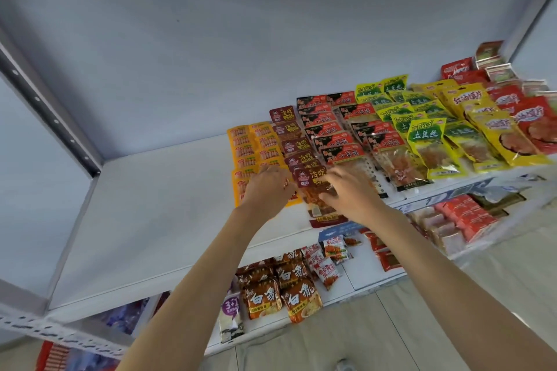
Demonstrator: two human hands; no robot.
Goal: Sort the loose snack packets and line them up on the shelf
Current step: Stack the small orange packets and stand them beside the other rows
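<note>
1. Lowest in view, a lower shelf (361, 277) of white board carries glossy orange-brown noodle bags (283, 292), puffy and pillow-shaped, with small red-and-white sachets (328, 262) just beside them.
2. Two bare forearms reach up to the white shelf (150, 214), a flat matte board with a pale metal edge.
3. The left hand (268, 190) lies palm down on the front end of the orange packets (251, 147), fingers bent and their tips meeting the edge of the maroon packet (313, 187). Whether it pinches that packet cannot be told.
4. The right hand (349, 193) grips the maroon packet from the right, thumb curled under its clear window and fingers spread over the top. The packet is flat and rectangular, shiny film with a see-through lower half showing reddish pieces; it lies at the shelf's front edge, at the near end of the maroon row (292, 135).
5. To the right run overlapped rows like shingles: red-and-black packets (331, 129), green packets (422, 135), yellow packets (494, 132), then red packets (536, 123) at the far right.
6. Behind them, small boxy packs (491, 60) stand stacked in the corner.
7. A grey perforated metal post (45, 108) slants up on the left against the plain bluish wall (241, 39).
</note>
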